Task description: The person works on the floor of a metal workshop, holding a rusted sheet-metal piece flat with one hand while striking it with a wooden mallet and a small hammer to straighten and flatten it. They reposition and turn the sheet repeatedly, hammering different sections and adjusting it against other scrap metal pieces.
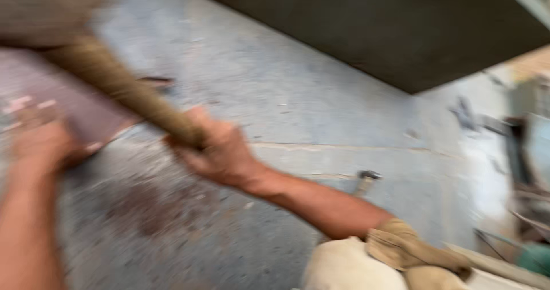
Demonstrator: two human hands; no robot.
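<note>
We see our right hand [220, 152] clenched around the lower end of a wooden handle [123, 86], which slants up toward the top left, where its blurred head leaves the view. Our left hand [40, 147] presses on the near edge of a reddish flat slab [69, 104] lying on the grey concrete floor [321, 112]; motion blur hides whether its fingers curl round it.
</note>
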